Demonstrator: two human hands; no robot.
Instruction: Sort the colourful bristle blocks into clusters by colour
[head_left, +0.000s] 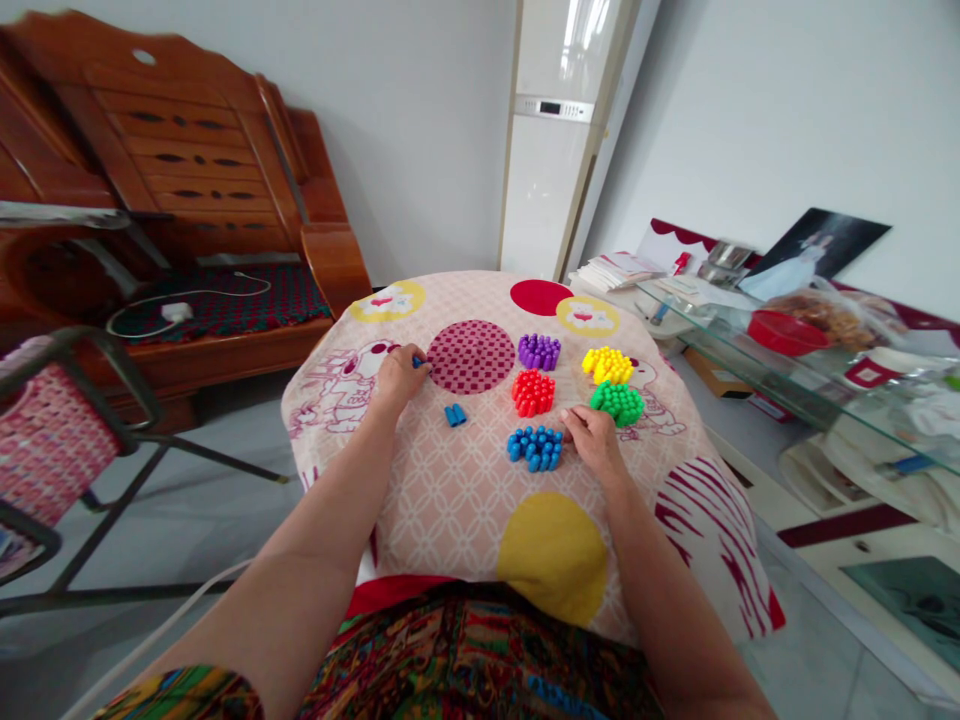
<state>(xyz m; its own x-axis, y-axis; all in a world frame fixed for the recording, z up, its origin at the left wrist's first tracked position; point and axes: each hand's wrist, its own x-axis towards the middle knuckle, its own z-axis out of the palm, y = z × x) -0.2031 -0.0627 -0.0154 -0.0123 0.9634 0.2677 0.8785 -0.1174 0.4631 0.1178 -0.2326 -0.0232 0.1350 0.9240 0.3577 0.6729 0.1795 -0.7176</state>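
Observation:
My left hand (401, 377) is at the left side of the cloth-covered table, its fingertips pinched on a small blue peg (418, 362). Two blue pegs (455, 415) lie side by side on the cloth, to the right of that hand and nearer me. My right hand (594, 438) rests on the table with its fingers curled together; whether anything is between them is hidden. Just left of it stands a tight group of blue pegs (535, 448). Green pegs (617, 403) are grouped close beyond its knuckles, and red pegs (533, 393) stand to its upper left.
Purple pegs (539, 351) and yellow pegs (607, 365) stand in groups farther back on the patterned tablecloth (450, 490). At right is a glass shelf (825, 385) with a red bowl (787, 332). A wooden bench (187, 150) and a folding chair (67, 440) are at left.

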